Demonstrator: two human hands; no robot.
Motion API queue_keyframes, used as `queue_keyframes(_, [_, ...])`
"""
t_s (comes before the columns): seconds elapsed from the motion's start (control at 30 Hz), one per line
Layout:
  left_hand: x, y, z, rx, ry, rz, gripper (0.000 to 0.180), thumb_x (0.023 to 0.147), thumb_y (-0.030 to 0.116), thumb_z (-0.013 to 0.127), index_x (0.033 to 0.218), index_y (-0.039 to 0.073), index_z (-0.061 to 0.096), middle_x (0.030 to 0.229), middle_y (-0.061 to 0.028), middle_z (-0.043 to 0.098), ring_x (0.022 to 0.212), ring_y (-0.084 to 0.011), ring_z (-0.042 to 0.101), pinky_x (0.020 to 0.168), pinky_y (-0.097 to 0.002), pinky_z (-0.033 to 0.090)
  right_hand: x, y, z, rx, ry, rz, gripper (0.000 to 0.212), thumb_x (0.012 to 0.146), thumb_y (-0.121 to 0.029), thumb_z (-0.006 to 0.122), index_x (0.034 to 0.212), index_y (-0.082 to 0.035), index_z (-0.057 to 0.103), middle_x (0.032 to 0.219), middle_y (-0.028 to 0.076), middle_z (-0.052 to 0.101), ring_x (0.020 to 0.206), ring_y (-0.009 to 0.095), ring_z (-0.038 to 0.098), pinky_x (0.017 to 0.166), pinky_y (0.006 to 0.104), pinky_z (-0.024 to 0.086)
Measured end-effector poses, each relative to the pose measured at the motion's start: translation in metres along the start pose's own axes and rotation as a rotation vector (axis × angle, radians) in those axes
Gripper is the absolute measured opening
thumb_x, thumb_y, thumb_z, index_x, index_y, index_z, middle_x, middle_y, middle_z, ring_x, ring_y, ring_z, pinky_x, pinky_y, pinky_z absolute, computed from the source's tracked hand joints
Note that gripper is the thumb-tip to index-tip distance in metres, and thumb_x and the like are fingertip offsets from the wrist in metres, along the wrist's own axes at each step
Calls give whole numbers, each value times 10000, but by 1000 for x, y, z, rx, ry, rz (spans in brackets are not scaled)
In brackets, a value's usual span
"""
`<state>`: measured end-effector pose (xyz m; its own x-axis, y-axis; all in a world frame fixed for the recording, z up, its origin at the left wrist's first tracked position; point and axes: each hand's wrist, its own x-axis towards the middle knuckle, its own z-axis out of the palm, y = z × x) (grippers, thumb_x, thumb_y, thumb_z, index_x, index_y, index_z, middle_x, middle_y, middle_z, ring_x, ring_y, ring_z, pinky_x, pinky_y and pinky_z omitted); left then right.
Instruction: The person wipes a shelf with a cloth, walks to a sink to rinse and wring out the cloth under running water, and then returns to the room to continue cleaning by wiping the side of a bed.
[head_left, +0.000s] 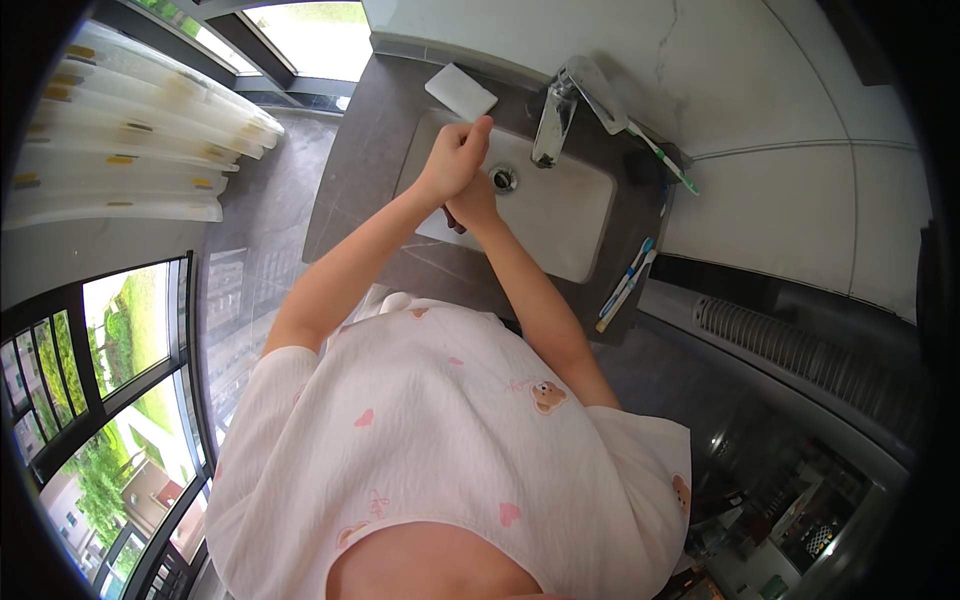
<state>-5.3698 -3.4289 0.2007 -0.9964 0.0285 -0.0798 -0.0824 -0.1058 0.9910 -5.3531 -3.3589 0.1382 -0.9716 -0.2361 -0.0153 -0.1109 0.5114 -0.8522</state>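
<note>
My left hand (458,160) is closed over my right hand (475,203), the two pressed together above the left part of the white washbasin (570,215). The left thumb sticks up toward the tap. Most of my right hand's fingers are hidden under the left; a small dark shape shows below them, and I cannot tell whether it is shaded fingertips or an object. A chrome tap (553,125) stands at the basin's far edge, right of my hands. The round metal drain (502,179) lies just right of them. No water is seen running.
A white rectangular block (461,92) lies on the grey countertop (345,165) behind my hands. Two toothbrushes (627,285) rest at the counter's right edge; a green-and-white toothbrush (665,160) leans near the wall. Patterned curtains (130,130) and windows are on the left.
</note>
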Motion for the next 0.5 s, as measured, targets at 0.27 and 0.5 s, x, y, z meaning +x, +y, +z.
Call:
queue_keyframes(0.27, [5, -1, -9, -47, -201, -22, 376, 829, 373, 316, 855, 25, 456, 606, -22, 417, 418, -69, 367, 359, -201, 281, -3, -11, -35, 499, -67, -185, 469, 583, -187, 643, 996, -54, 464, 957, 127, 471, 911, 219, 465, 734, 320, 380])
queue_keyframes(0.5, [-2, 3, -8, -184, -208, -11, 521, 819, 462, 211, 1184, 90, 194, 902, -81, 386, 506, -117, 430, 460, -202, 377, -2, -13, -59, 55, 111, -381, 566, 564, -207, 682, 1058, -83, 436, 1082, 142, 367, 1038, 279, 345, 829, 358, 316])
